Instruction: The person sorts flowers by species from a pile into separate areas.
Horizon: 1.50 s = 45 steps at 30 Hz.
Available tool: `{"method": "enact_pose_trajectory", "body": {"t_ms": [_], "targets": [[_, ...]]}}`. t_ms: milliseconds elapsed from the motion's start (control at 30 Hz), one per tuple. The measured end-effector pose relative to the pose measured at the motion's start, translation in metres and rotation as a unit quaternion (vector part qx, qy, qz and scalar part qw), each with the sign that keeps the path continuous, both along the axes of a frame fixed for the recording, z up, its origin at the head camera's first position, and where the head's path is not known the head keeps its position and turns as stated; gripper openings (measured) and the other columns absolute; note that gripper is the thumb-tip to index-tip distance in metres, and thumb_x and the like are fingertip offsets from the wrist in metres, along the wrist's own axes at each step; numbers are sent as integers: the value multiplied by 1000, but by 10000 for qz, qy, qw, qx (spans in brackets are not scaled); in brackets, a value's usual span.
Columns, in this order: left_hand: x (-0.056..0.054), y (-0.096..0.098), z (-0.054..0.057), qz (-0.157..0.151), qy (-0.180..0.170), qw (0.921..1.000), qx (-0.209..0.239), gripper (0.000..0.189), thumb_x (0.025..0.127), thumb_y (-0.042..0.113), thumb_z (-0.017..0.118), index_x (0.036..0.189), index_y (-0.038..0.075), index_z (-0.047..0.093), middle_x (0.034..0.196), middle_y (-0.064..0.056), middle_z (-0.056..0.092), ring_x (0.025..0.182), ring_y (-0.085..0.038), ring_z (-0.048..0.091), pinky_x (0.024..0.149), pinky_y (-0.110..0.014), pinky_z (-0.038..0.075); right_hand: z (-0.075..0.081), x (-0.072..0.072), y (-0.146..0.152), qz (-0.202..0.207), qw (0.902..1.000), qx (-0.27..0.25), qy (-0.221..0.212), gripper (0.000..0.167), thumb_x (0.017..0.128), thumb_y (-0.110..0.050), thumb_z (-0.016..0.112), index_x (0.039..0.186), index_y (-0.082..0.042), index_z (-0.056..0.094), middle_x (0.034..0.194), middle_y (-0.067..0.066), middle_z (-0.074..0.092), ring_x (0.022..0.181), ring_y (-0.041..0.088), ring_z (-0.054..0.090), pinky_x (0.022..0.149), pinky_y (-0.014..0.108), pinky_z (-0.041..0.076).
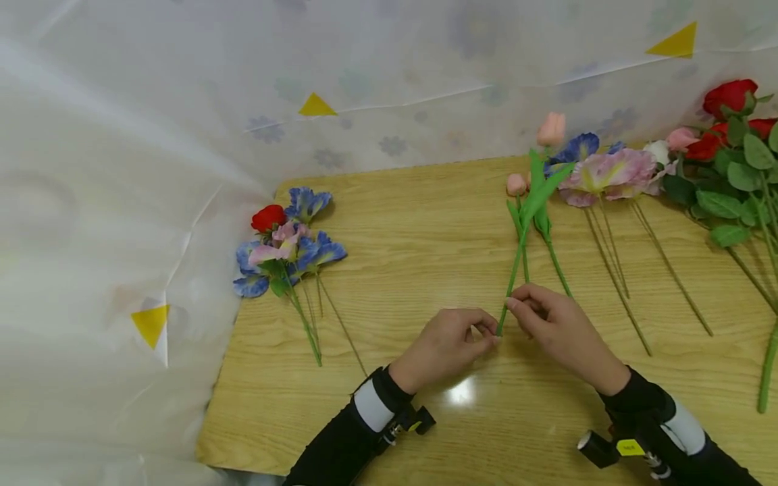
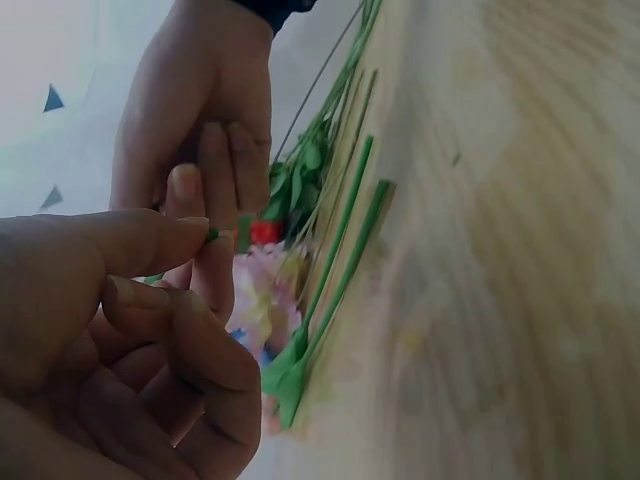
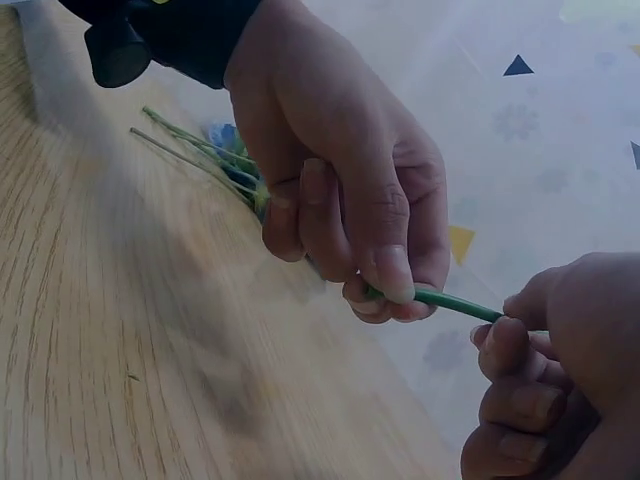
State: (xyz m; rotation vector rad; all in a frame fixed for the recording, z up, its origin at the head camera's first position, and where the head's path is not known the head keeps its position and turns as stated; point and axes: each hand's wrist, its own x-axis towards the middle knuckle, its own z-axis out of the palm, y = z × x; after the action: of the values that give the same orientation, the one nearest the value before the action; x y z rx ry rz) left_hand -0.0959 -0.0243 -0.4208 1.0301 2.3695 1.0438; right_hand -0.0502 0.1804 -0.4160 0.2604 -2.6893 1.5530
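Both hands hold one pink tulip by its green stem (image 1: 516, 263), its bloom (image 1: 551, 128) pointing away toward the back edge of the table. At the stem's bottom end, my left hand (image 1: 452, 343) pinches it between thumb and fingertips. My right hand (image 1: 562, 331) pinches the same stem a little higher, and a short stretch of green stem (image 3: 460, 303) shows between the two hands in the right wrist view. Other tulips lie beside the held one, with a small pink bud (image 1: 516, 184) and a green stem (image 1: 558, 262).
At the left lies a group of blue flowers (image 1: 308, 204) with a red rose (image 1: 269, 219). To the right are a pink ruffled flower (image 1: 608, 175) with thin stems and red roses (image 1: 729, 96) with leaves. A flower-patterned sheet (image 1: 389, 101) hangs behind the wooden table (image 1: 401, 236).
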Motion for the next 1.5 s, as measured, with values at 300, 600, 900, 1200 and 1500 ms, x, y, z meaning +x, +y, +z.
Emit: {"method": "enact_pose_trajectory", "body": {"t_ms": [300, 600, 900, 1200, 1500], "targets": [[9, 10, -9, 1, 312, 9995, -32, 10, 97, 26, 66, 101, 19, 71, 92, 12, 72, 68, 13, 53, 61, -5, 42, -5, -4, 7, 133, 9991, -128, -394, 20, 104, -19, 53, 87, -11, 60, 61, 1, 50, 48, 13, 41, 44, 28, 33], [-5, -19, -10, 634, -13, 9971, -410, 17, 98, 33, 63, 109, 20, 67, 90, 14, 69, 63, 5, 53, 58, -13, 43, -17, -14, 20, -214, 9926, 993, -670, 34, 104, -23, 52, 73, -10, 52, 57, -2, 37, 45, 9, 32, 47, 26, 28], [-22, -63, -7, 1440, 137, 9880, -533, 18, 101, 27, 58, 113, 16, 67, 94, 5, 70, 68, -3, 58, 60, -21, 47, -28, -20, 25, -317, 9824, 1733, -614, 42, 104, -22, 51, 64, -13, 43, 55, -3, 31, 45, 9, 30, 48, 23, 27], [-43, -128, -1, 3221, 1682, 8989, -2448, 30, 99, 29, 61, 111, 3, 63, 96, -14, 68, 50, -17, 52, 43, -31, 42, -35, -11, 28, -281, 9834, 1785, -167, 42, 103, -25, 55, 63, -15, 45, 54, -6, 33, 44, 5, 28, 47, 22, 25], [-54, -160, -14, 3687, 2048, 8262, -3735, 40, 95, 33, 67, 82, -5, 63, 56, -11, 52, 39, -27, 51, 36, -37, 38, -32, -4, 30, -107, 9864, 1497, -670, 40, 105, -29, 52, 68, -14, 48, 55, -4, 39, 45, 7, 32, 47, 24, 27]]}}
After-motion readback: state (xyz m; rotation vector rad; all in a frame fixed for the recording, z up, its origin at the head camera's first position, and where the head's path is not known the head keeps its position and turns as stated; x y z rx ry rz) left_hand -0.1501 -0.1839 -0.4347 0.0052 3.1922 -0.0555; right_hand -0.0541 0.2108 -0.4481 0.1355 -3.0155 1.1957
